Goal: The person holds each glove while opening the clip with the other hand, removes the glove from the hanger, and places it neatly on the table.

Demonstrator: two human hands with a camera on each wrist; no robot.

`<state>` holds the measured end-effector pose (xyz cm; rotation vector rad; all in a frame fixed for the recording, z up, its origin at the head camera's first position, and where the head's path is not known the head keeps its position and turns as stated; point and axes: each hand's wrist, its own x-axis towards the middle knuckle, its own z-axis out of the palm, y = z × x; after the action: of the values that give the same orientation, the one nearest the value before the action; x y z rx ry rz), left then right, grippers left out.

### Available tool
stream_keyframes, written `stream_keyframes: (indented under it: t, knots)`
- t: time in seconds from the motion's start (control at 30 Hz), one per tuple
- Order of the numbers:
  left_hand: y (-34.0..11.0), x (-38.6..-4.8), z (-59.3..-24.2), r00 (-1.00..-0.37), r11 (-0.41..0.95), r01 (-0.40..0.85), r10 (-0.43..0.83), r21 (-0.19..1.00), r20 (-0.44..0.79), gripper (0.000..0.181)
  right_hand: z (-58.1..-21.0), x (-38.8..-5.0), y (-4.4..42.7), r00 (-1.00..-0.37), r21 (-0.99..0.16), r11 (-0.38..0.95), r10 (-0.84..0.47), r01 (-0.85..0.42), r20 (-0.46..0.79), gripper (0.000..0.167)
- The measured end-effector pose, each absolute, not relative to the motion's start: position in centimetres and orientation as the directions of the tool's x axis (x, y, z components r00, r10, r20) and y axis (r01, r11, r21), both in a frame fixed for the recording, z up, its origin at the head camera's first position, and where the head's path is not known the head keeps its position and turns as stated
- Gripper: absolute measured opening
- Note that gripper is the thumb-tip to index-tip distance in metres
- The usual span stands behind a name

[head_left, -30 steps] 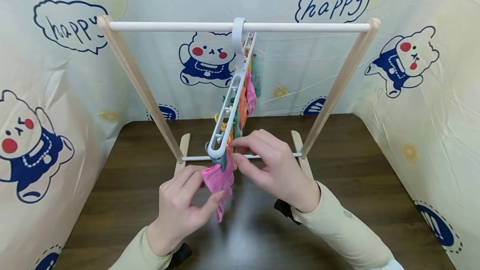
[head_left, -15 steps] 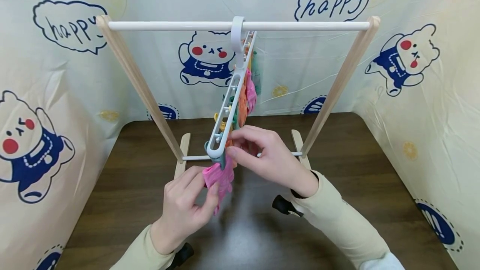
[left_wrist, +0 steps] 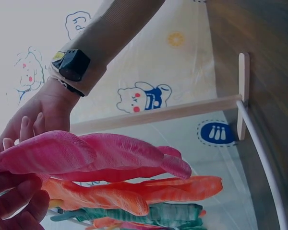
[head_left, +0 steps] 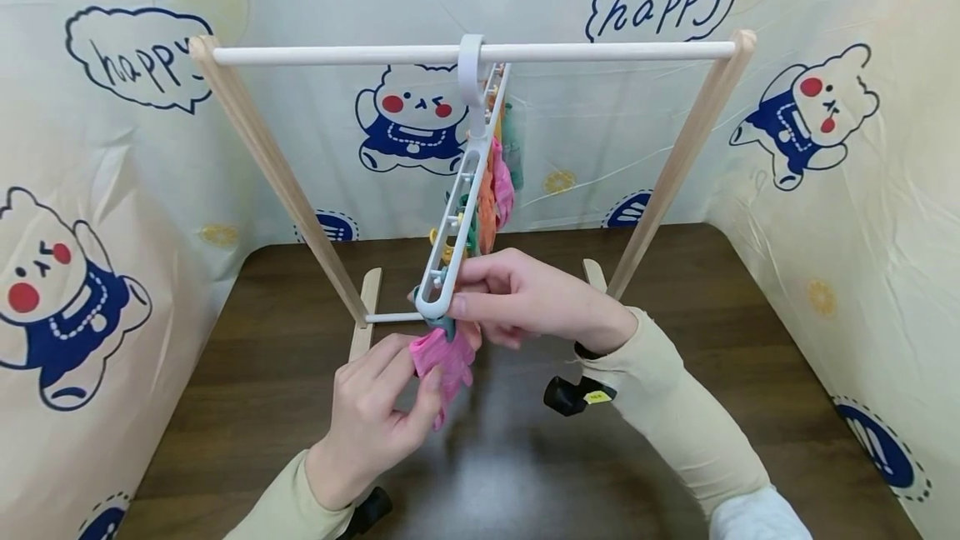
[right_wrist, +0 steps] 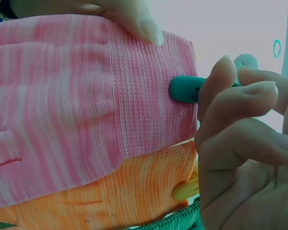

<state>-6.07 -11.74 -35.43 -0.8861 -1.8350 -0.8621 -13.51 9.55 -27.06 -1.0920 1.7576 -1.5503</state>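
A pink striped knitted glove (head_left: 447, 363) hangs by its cuff from a teal clip (right_wrist: 184, 89) at the near end of a pale grey hanger (head_left: 432, 307). My left hand (head_left: 381, 407) pinches the cuff's edge between thumb and fingers, just below the clip. Beside the hanger's end, my right hand (head_left: 536, 300) has its fingers curled round the clip's handle end, as the right wrist view shows. Behind the pink glove hang an orange glove (left_wrist: 182, 188) and a green glove (left_wrist: 165, 214). A yellow clip (right_wrist: 186, 189) grips the orange cuff.
The hanger hooks over the white bar (head_left: 337, 55) of a wooden rack (head_left: 285, 182) and slopes toward me. More gloves hang farther back along it. The rack stands on a dark wooden table (head_left: 247, 390), with a printed cloth (head_left: 570, 123) behind and at both sides.
My right hand has shifted a little left and up along the hanger's near end, its wrist turning flatter. The left hand has moved slightly right with the cuff still pinched.
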Motion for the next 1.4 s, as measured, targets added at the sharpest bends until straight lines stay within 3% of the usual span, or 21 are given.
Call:
stream_keyframes:
  t: [0.33, 0.63, 1.07, 1.4]
  knots:
    - [-11.7, -5.9, -35.5, -0.344, 0.498, 0.844, 0.220, 0.199, 0.913, 0.032, -27.0, -13.5, 9.2, -0.481, -0.996, -0.023, -0.874, -0.091, 0.064, 0.034]
    - [-11.7, -5.7, -35.5, -0.363, 0.509, 0.834, 0.214, 0.214, 0.907, 0.036, -28.2, -13.7, 8.9, -0.441, -0.970, -0.218, -0.885, 0.107, 0.150, 0.036]
    - [-11.6, -5.7, -35.2, -0.366, 0.518, 0.828, 0.213, 0.213, 0.906, 0.035, -29.0, -13.9, 8.7, -0.469, -0.918, -0.322, -0.864, 0.232, 0.185, 0.027]
    - [-11.6, -5.8, -35.3, -0.365, 0.525, 0.826, 0.217, 0.207, 0.905, 0.034, -28.9, -13.8, 8.8, -0.503, -0.917, -0.329, -0.846, 0.226, 0.179, 0.018]
